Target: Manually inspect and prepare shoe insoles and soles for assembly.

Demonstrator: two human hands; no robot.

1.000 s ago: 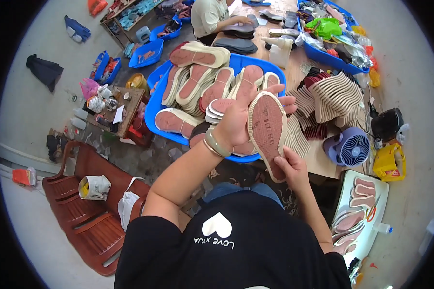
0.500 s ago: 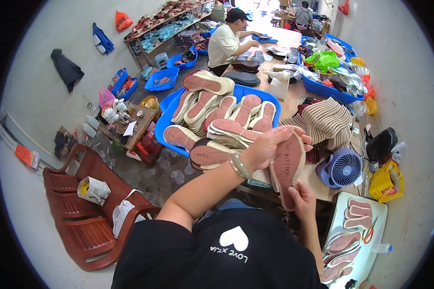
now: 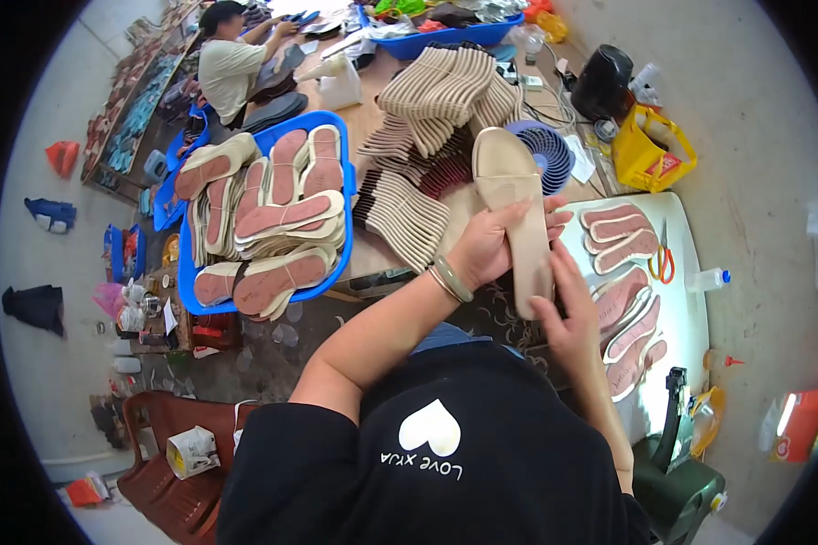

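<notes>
I hold a beige shoe sole (image 3: 515, 195) up in front of me, its plain side facing me. My left hand (image 3: 491, 241) grips it around the middle, a bracelet on the wrist. My right hand (image 3: 568, 309) holds its near end from below. Behind the sole lies a fanned heap of beige soles (image 3: 418, 213) on the wooden table (image 3: 373, 254).
A blue tray (image 3: 189, 263) to the left is piled with pink-faced insoles. A white surface (image 3: 682, 263) on the right holds more insoles and orange-handled scissors (image 3: 663, 263). A small blue fan (image 3: 550, 154), a yellow bag (image 3: 650, 150) and another seated person (image 3: 232, 64) are farther off.
The view has swung to the right, from the blue tray toward the white surface. The sole has been turned, so its plain beige side faces me instead of the pink one.
</notes>
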